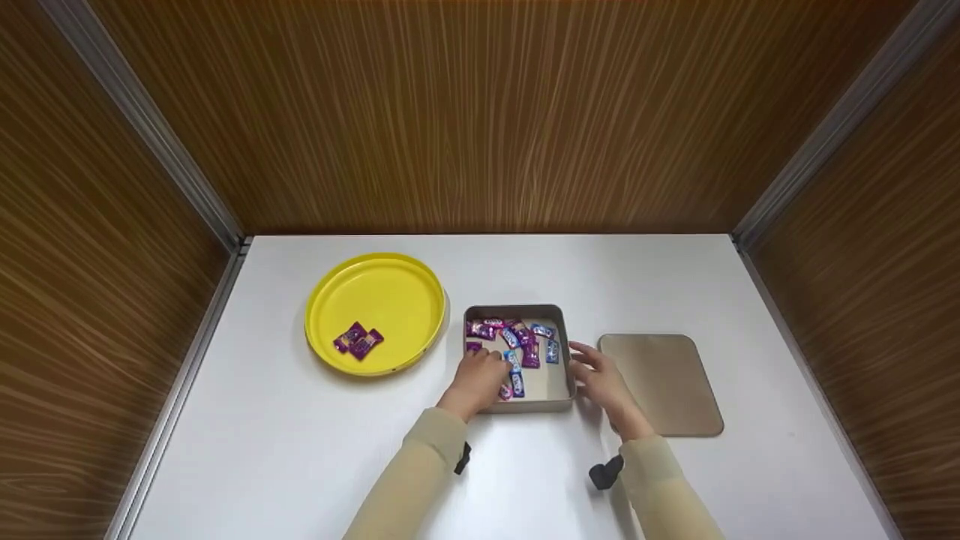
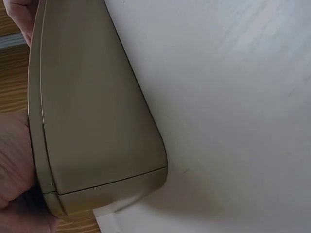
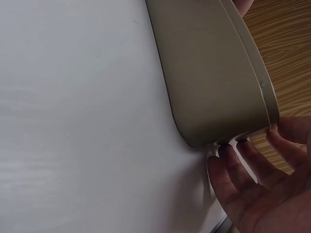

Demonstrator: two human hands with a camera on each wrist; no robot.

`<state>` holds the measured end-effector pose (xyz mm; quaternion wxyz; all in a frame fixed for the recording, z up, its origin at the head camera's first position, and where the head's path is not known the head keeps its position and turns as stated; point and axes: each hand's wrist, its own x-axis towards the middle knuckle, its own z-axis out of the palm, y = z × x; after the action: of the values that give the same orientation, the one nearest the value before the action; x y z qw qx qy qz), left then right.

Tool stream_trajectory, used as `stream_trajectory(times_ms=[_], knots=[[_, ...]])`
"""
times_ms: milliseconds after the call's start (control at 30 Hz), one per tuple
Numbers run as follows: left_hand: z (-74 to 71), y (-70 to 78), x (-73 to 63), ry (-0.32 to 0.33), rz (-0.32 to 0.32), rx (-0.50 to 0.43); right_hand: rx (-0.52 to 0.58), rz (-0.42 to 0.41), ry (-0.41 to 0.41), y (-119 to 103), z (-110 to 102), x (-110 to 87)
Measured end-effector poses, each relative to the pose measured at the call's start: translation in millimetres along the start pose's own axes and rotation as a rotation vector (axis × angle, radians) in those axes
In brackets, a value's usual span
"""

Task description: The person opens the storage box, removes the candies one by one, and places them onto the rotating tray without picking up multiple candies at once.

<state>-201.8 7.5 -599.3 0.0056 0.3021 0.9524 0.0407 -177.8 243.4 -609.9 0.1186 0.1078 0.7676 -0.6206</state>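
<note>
A shallow metal tin (image 1: 540,406) holds several small wrapped candies, purple ones (image 1: 531,353) and blue ones (image 1: 553,351). My left hand (image 1: 480,379) reaches over its front left part, fingers bent down among the candies. Those fingertips are hidden, so whether they pinch a candy does not show. In the left wrist view the tin's front wall (image 2: 92,107) blocks the fingers. At the tin's right side my right hand (image 1: 602,379) rests its extended fingertips against the wall, as the right wrist view shows, with the fingers (image 3: 235,170) spread below the rim.
A round yellow plate (image 1: 382,292) stands to the left, bearing a few purple candies (image 1: 365,344). Right of the tin lies a flat beige lid (image 1: 667,386), partly behind my right wrist. Wood-grain panels (image 1: 480,120) enclose the white table (image 1: 247,450) at the back and sides.
</note>
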Motion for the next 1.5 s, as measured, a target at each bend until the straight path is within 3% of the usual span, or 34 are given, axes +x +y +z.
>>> stream_trajectory(times_ms=[600,900,1100,1300,1500], knots=[[3.5,-4.8,3.2,0.011,0.018,0.053,0.001,-0.012,-0.012,0,0,-0.3],[3.3,-5.7,2.8,0.052,0.013,0.031,0.015,-0.024,-0.004,1,0,-0.5],[3.9,-7.8,3.2,0.067,-0.006,-0.033,0.002,-0.005,-0.010,0,0,-1.4],[-0.1,-9.2,3.5,0.123,-0.007,-0.050,0.017,-0.005,-0.018,1,0,-0.5],[-8.3,-11.7,2.4,0.243,-0.021,-0.096,0.007,-0.018,-0.008,2,0,-0.8]])
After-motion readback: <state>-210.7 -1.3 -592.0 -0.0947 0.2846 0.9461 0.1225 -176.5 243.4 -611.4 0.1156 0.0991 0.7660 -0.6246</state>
